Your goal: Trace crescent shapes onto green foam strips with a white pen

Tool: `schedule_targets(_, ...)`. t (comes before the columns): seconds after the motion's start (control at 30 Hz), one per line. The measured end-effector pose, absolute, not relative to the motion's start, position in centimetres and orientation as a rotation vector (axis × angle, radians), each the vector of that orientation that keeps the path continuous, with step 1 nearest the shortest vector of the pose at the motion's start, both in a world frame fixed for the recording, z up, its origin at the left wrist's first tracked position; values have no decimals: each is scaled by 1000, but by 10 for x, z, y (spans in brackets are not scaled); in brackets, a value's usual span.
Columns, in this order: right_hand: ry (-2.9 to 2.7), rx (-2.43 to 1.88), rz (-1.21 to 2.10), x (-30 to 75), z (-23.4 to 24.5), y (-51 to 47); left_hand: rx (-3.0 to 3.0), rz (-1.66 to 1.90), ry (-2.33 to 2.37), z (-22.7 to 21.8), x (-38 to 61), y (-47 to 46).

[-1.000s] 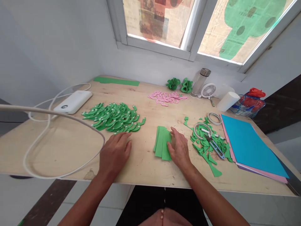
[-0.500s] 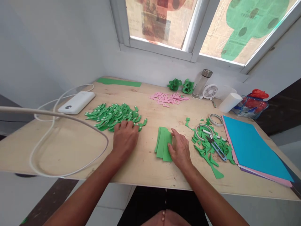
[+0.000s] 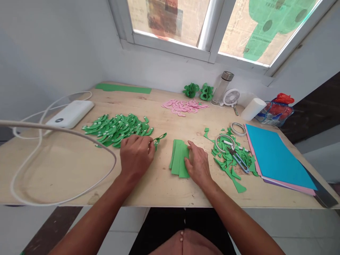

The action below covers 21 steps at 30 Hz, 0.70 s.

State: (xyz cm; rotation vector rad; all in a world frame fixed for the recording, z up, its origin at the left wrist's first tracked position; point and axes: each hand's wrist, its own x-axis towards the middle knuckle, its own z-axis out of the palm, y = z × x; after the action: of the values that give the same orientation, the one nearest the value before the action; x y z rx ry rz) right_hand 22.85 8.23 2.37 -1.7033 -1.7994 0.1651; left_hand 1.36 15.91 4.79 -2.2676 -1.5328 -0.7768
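My left hand (image 3: pixel 136 153) is closed in a pinch at the right front edge of a heap of curved green paper cutouts (image 3: pixel 117 126), many with white tips. Out of its fingers, to the right, sticks a thin green paper cutout (image 3: pixel 160 136), seen nearly edge-on. My right hand (image 3: pixel 198 161) lies on the table with thumb and fingers apart, holding nothing. Its fingertips touch or nearly touch the right edge of a fanned stack of green paper strips (image 3: pixel 179 158).
Right of my right hand, green scraps (image 3: pixel 233 159) lie under thread snips (image 3: pixel 240 161), a pen and a tape roll (image 3: pixel 225 143). Coloured sheets (image 3: pixel 281 159) are at far right, pink cutouts (image 3: pixel 183 106) behind. A white cable (image 3: pixel 115 159) loops at left near a power bank (image 3: pixel 70 114).
My left hand has lifted slightly from the heap's edge and now pinches a green cutout. The right hand stays beside the strips. The whole view has shifted a little.
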Motion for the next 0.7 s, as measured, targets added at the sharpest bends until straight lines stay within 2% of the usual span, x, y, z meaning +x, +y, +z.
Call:
schedule_targets(0.4, -1772, -1692, 204, 229, 24, 82, -2300, -1155, -1323, 57, 42, 120)
schedule_targets(0.53, -1762, -1687, 210, 229, 24, 82, -2384, -1148, -1256, 55, 62, 102)
schedule_targets(0.7, -1743, -1684, 197, 229, 24, 82, -2531, -978, -1182, 48, 76, 90)
